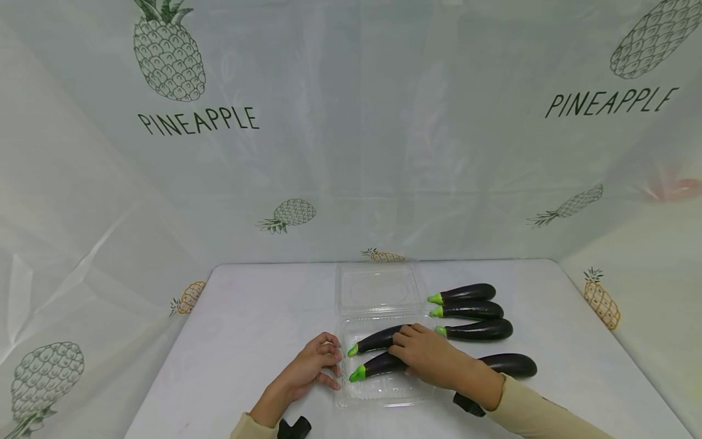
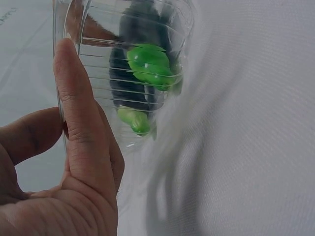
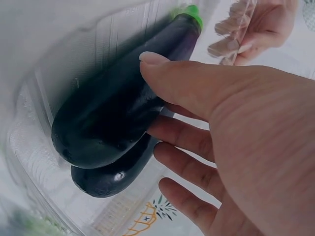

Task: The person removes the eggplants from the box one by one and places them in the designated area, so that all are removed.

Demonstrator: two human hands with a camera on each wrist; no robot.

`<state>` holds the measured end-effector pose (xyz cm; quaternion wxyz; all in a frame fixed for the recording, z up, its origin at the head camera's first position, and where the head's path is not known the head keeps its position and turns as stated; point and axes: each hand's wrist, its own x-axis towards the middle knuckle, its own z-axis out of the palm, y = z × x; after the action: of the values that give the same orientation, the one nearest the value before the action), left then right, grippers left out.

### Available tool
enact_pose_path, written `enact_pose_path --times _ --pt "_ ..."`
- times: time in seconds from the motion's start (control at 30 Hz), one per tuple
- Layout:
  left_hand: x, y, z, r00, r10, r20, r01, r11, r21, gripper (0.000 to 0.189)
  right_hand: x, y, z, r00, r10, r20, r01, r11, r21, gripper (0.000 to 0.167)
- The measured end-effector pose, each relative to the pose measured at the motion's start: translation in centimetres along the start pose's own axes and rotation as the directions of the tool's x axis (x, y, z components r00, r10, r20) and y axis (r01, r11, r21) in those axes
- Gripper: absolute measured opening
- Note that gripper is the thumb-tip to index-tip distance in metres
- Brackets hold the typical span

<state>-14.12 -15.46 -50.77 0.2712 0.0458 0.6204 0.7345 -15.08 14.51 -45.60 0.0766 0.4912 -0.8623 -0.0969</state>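
Observation:
A clear plastic clamshell tray (image 1: 378,399) lies open on the white table, its lid (image 1: 377,288) folded back. Two dark purple eggplants with green stems lie side by side in it, one farther (image 1: 373,340) and one nearer (image 1: 378,366). My right hand (image 1: 430,356) lies over both. In the right wrist view its thumb (image 3: 162,73) rests on the upper eggplant (image 3: 108,113), with the fingers loosely spread beside the lower eggplant (image 3: 113,177). My left hand (image 1: 315,363) touches the tray's left wall (image 2: 98,83) with a straight finger (image 2: 74,108). The green stems (image 2: 150,66) show through the plastic.
Three more eggplants (image 1: 471,310) lie in a row right of the lid, and another eggplant (image 1: 512,364) lies behind my right wrist. A pineapple-print sheet (image 1: 351,152) hangs behind and beside the table. The table's left half (image 1: 247,329) is bare cloth.

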Motion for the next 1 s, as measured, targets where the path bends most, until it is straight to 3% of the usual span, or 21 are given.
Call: enact_pose_path --times 0.5,0.8,1.0 --pt "0.1 -0.2 -0.1 1.000 -0.002 -0.009 0.002 1.000 0.005 0.021 0.1 -0.3 -0.1 0.996 0.024 0.085 -0.025 1.000 0.011 0.043" --pt "0.1 -0.2 -0.2 1.000 -0.001 -0.005 0.001 1.000 0.009 0.021 -0.7 0.3 -1.2 0.999 0.031 0.027 -0.032 0.999 0.012 0.045" --pt "0.1 -0.1 -0.2 1.000 0.000 -0.009 0.000 1.000 0.012 0.023 -1.5 1.1 -2.8 0.996 0.059 -0.063 -0.059 0.998 0.005 0.047"
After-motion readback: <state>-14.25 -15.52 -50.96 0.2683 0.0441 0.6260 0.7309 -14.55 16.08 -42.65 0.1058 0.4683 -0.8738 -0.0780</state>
